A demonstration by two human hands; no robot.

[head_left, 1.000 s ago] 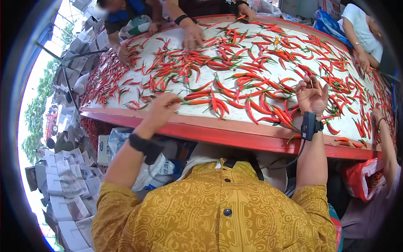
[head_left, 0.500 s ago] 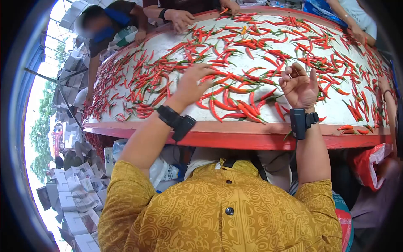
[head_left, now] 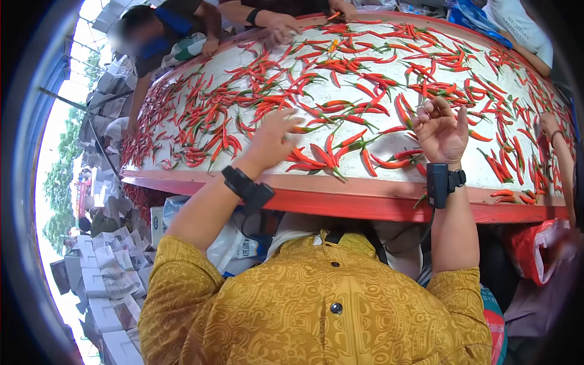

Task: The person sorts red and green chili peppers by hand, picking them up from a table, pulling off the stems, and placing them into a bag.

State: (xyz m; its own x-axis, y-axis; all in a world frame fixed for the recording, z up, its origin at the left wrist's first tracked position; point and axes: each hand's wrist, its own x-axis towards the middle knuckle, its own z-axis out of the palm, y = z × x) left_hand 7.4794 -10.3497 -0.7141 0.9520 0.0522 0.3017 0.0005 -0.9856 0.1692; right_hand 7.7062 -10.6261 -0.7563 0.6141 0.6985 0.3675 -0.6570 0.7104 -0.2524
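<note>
Peppers (head_left: 323,157), mostly red with green stems, lie loose across a white-topped table with a red rim (head_left: 340,202), spread beyond, beside and between the two sets of fingers. Left hand (head_left: 269,143) hangs palm down over the near part, fingers loosely spread and a bit blurred; one pepper sits right at its fingertips, but cannot tell whether it's touched or pinched. Right hand (head_left: 441,135) is turned palm up, fingers curled with thumb apart, no pepper visible in it; a couple lie just left of those fingers, more beyond them. Step in hand looks like left-hand handling of loose peppers, right hand lifted clear of them. Judging the next move: picking one up would call for lowering the left fingertips to a single pepper and closing on it without dragging its neighbours; the right would need turning over first. Yellow-orange pepper (head_left: 334,45) lies well beyond the left fingers. Farther off, a co-worker's hand (head_left: 344,11) seems to pinch a pepper; another co-worker's forearm (head_left: 564,155) reaches in, right of the right fingers.
</note>
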